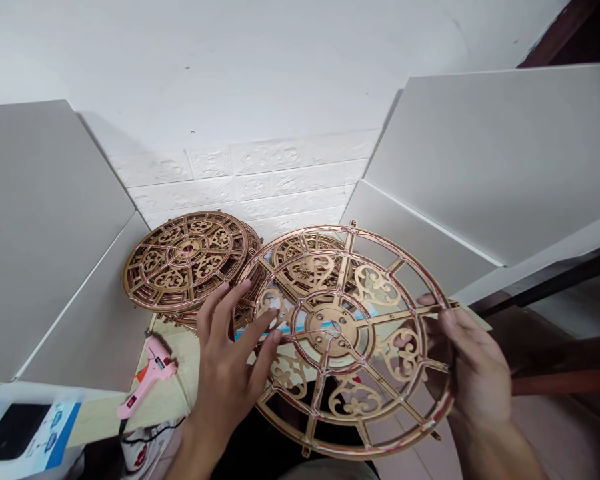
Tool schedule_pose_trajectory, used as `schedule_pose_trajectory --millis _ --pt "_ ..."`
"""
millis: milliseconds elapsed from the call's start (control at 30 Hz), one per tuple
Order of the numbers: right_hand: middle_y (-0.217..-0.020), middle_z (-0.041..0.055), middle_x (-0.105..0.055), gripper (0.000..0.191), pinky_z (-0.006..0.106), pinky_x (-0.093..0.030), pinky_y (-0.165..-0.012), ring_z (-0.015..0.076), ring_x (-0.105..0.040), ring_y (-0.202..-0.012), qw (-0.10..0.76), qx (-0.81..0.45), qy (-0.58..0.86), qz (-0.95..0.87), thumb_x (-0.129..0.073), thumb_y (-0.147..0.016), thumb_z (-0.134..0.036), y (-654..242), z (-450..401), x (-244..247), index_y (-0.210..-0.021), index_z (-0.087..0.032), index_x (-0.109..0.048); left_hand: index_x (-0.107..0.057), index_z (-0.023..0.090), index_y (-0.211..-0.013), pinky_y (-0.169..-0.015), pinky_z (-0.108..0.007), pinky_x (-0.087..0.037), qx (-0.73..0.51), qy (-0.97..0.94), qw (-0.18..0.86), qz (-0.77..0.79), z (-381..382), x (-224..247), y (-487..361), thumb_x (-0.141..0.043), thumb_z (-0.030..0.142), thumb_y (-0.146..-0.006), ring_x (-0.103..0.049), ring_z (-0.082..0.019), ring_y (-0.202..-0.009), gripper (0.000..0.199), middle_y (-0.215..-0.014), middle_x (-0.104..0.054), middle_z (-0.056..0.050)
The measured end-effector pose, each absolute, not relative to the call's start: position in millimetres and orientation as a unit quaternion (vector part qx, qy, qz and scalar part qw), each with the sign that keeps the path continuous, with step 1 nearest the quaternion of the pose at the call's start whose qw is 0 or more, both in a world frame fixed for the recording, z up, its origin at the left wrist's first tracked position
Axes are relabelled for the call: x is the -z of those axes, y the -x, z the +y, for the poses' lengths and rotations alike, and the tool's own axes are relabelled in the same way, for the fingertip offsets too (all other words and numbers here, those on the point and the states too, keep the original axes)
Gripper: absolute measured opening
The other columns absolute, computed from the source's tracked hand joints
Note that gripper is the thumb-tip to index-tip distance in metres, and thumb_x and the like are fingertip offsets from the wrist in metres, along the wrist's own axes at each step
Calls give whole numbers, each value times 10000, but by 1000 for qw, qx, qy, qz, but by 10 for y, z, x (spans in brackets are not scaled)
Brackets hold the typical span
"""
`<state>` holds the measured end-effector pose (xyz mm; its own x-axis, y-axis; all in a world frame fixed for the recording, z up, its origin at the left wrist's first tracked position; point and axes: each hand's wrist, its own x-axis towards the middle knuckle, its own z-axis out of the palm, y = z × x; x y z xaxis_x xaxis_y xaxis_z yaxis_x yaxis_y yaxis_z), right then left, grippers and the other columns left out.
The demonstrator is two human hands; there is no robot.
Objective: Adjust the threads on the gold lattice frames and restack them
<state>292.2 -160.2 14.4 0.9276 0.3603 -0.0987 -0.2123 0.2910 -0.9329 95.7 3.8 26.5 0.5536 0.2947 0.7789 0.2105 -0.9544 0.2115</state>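
Observation:
A round gold openwork frame with scroll ornaments and reddish wires along its rings is held up, tilted, in the middle. My right hand grips its right rim, thumb in front and fingers behind. My left hand is over the frame's left side, fingers spread and bent; its thumb and index finger are near a scroll ornament, and whether they touch it cannot be made out. Behind on the left lies a stack of similar round frames. More such frames show behind the held one.
A pink glue gun with a black cable lies left on the wooden table. A dark phone rests on a blue and white paper at lower left. Grey panels stand on both sides before a white wall.

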Motion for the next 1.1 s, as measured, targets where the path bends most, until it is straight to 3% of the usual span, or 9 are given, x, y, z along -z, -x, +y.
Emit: schedule_pose_trajectory --millis 233,567,767,1100 --pt "-513 -36 -544 493 221 -424 -279 117 -476 -310 803 -159 573 -42 -861 -433 -482 -2922 -1595 -113 -788 -212 -651 -576 155 -1226 -1055 -517 -324 -406 -901 76 129 -14 -133 -972 -611 105 -851 -293 -338 -1332 380 -1403 -410 -173" --pt "-531 -29 -553 508 228 -448 -299 112 -483 -326 808 -164 564 -50 -869 -425 -483 -2917 -1577 -96 -799 -204 -669 -584 138 -1171 -1069 -467 -299 -426 -879 144 156 -61 -85 -980 -566 92 -878 -298 -299 -1330 297 -1378 -450 -155" --pt "-528 -25 -558 508 231 -446 -298 133 -510 -343 814 -179 550 -52 -870 -431 -466 -2928 -1586 -106 -819 -212 -664 -613 134 -1113 -1054 -544 -301 -418 -889 89 168 -48 -92 -1008 -593 100 -860 -276 -355 -1330 256 -1401 -403 -191" --pt "-535 -20 -569 437 197 -404 -274 122 -510 -337 806 -163 563 -86 -835 -526 -463 -2940 -1609 -41 -833 -200 -668 -641 144 -1005 -981 -598 -372 -418 -892 26 169 -45 -138 -1071 -636 94 -828 -375 -395 -1262 184 -1327 -492 -192"
